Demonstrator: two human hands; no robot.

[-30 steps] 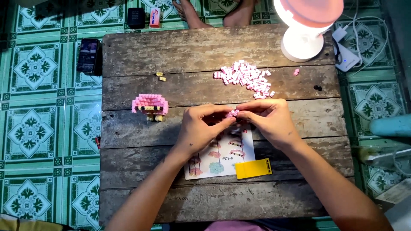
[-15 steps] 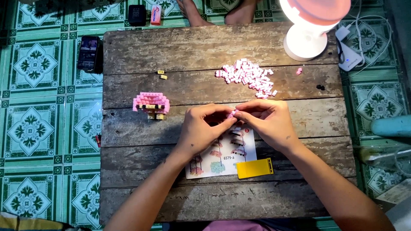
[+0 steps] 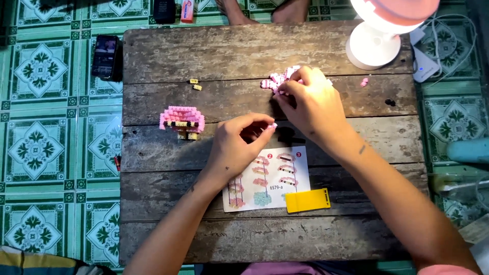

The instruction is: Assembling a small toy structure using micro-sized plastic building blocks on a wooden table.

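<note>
My left hand (image 3: 235,145) pinches a tiny pink brick piece (image 3: 273,125) in its grip, held just above the weathered wooden tabletop (image 3: 168,97). My right hand (image 3: 309,104) sits just beyond it, fingertips closed in the heap of small pink-and-white bricks (image 3: 277,80). I judge this the fetching step; next calls for lifting one brick clear and seating it squarely.

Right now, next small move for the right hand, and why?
Probably pinch one brick from the pink-and-white brick pile and carry it back to the left hand. The right hand is over that pile, fingertips in it, while the left hand holds a small pink piece above the instruction sheet.
</note>
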